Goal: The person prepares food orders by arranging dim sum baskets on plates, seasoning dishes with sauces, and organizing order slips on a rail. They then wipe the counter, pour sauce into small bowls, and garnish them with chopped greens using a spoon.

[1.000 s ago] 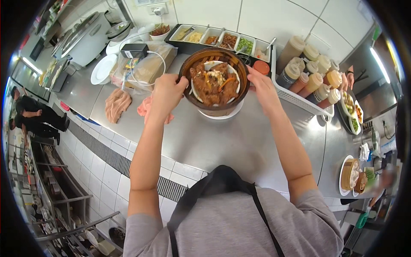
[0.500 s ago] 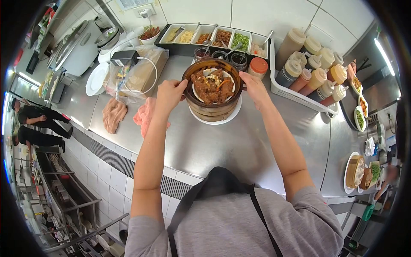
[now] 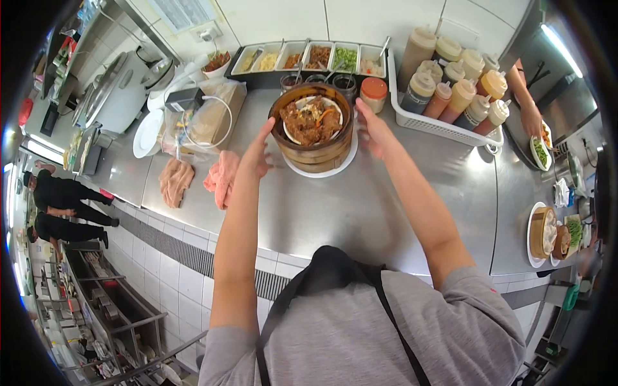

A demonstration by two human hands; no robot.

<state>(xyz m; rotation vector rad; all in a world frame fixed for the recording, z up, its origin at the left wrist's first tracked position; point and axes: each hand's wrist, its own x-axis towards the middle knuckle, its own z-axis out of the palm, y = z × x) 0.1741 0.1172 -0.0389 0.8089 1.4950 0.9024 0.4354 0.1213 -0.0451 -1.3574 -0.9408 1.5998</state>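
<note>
A round bamboo steamer basket (image 3: pixel 315 153) stands on a white plate (image 3: pixel 342 164) on the steel counter (image 3: pixel 360 206). Inside it sits a white dish of brown braised meat (image 3: pixel 310 119). My left hand (image 3: pixel 261 153) is just left of the basket, fingers spread, holding nothing. My right hand (image 3: pixel 373 132) is just right of it, also spread and apart from the rim.
Behind the basket are a tray of garnish tubs (image 3: pixel 309 56), small jars (image 3: pixel 373 94) and a white crate of sauce bottles (image 3: pixel 450 83). Pink cloths (image 3: pixel 222 177) lie at left by a bagged bundle (image 3: pixel 206 116). Another person's hand (image 3: pixel 532 119) is over plates at right.
Both hands have let go of the steamer basket and drawn slightly away, fingers spread. The basket now rests on its plate.
</note>
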